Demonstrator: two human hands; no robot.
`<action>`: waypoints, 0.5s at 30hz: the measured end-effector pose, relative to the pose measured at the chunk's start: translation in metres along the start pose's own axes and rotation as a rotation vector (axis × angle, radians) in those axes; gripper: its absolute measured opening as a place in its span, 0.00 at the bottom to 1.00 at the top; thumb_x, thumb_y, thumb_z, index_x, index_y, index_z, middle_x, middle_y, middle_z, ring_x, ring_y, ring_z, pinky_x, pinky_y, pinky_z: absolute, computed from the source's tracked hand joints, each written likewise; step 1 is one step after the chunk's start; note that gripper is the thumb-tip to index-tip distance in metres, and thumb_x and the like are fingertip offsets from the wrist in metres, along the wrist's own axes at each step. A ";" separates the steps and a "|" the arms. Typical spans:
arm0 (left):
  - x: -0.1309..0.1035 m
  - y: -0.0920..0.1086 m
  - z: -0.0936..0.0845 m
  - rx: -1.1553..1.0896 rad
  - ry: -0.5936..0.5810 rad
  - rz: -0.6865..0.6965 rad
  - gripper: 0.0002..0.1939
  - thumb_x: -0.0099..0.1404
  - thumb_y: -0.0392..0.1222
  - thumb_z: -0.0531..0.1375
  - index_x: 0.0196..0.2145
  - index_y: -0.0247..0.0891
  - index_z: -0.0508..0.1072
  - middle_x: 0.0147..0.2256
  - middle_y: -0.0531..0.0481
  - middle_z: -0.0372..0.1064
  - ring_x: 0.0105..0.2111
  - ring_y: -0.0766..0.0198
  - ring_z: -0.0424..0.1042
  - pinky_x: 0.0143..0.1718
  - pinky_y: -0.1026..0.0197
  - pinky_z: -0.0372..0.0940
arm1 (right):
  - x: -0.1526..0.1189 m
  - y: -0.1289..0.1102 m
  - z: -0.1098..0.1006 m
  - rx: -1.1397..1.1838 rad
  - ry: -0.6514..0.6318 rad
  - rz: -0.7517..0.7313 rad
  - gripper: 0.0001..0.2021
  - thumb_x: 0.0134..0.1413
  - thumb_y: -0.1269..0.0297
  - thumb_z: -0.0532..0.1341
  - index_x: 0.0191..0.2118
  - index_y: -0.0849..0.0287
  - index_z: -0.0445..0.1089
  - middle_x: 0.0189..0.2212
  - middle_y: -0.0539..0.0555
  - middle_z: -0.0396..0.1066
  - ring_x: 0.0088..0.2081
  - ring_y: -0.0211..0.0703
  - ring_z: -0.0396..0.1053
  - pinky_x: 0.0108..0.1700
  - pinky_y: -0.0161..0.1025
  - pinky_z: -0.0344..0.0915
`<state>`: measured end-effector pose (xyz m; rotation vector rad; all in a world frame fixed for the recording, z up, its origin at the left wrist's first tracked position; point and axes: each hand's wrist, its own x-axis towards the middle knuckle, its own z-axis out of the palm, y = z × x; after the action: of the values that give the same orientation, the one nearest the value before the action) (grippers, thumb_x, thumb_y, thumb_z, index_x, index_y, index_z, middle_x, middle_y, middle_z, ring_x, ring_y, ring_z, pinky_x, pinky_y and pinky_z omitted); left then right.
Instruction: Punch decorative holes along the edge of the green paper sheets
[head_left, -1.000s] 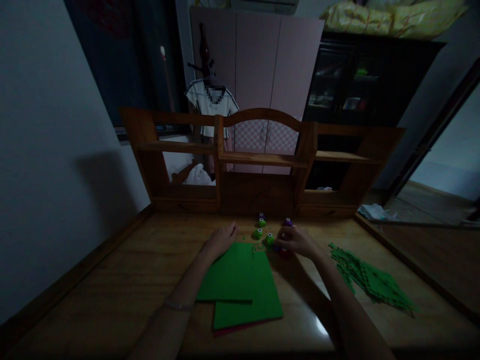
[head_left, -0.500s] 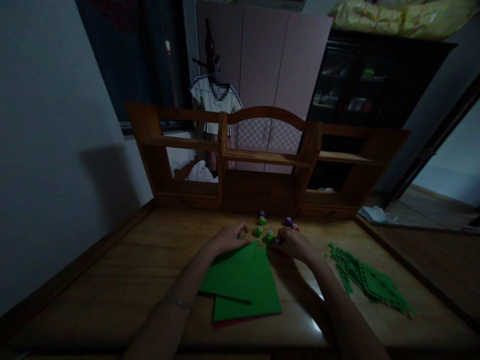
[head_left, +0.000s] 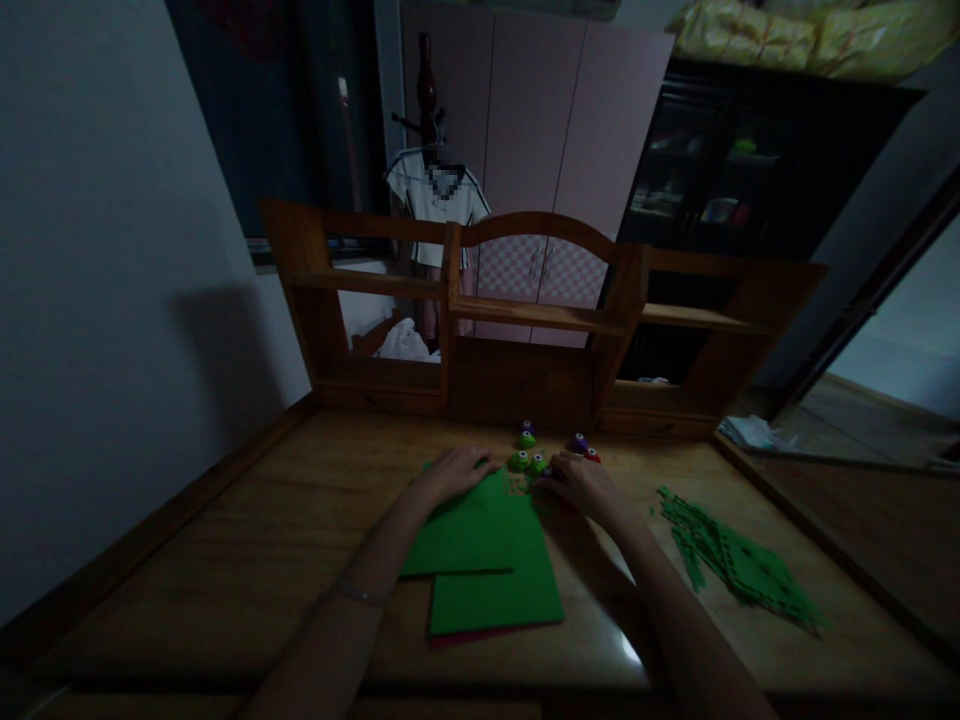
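Note:
Two overlapping green sheets (head_left: 480, 540) lie in front of me, a strip of red showing under their near edge. My left hand (head_left: 459, 472) grips the upper sheet by its far edge, fingers bent over it. My right hand (head_left: 589, 485) is closed around a small dark purple paper punch (head_left: 550, 472), largely covered by my fingers. Beside it stand green punches (head_left: 538, 463) with white, eye-like tops. Farther back are a purple punch (head_left: 579, 441) and a red punch (head_left: 592, 456). Tiny green cut-outs (head_left: 516, 484) lie scattered between my hands.
A pile of hole-riddled green sheet scraps (head_left: 742, 560) lies on the right of the wooden table (head_left: 300, 520). A wooden shelf unit (head_left: 536, 317) closes off the table's back, and a white wall (head_left: 112, 350) borders the left.
The upper green sheet has turned slightly and shifted away from me along with my left hand. My right hand and the purple punch have moved slightly left and back.

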<state>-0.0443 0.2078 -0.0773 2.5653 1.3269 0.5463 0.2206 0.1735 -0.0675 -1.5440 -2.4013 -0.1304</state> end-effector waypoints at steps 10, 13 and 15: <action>-0.001 0.000 0.002 0.227 0.043 -0.047 0.20 0.70 0.50 0.39 0.41 0.40 0.66 0.34 0.45 0.70 0.35 0.58 0.69 0.34 0.61 0.57 | 0.005 -0.004 0.007 -0.101 0.043 -0.026 0.12 0.60 0.54 0.55 0.37 0.57 0.66 0.35 0.53 0.67 0.32 0.40 0.68 0.31 0.34 0.55; 0.000 -0.002 0.004 0.256 0.033 -0.049 0.19 0.70 0.48 0.39 0.44 0.39 0.65 0.37 0.43 0.70 0.36 0.57 0.69 0.36 0.60 0.58 | 0.007 -0.005 0.005 -0.035 0.135 -0.024 0.13 0.60 0.53 0.54 0.35 0.58 0.65 0.34 0.53 0.68 0.31 0.41 0.67 0.30 0.35 0.55; 0.001 -0.002 0.006 0.261 0.032 -0.060 0.19 0.70 0.47 0.38 0.46 0.39 0.64 0.37 0.43 0.70 0.37 0.57 0.69 0.37 0.59 0.58 | 0.008 -0.006 0.002 0.090 0.202 0.020 0.14 0.60 0.52 0.53 0.35 0.58 0.64 0.31 0.53 0.69 0.29 0.41 0.67 0.29 0.34 0.55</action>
<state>-0.0428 0.2096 -0.0830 2.7182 1.5755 0.4302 0.2117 0.1782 -0.0671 -1.4414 -2.2046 -0.1638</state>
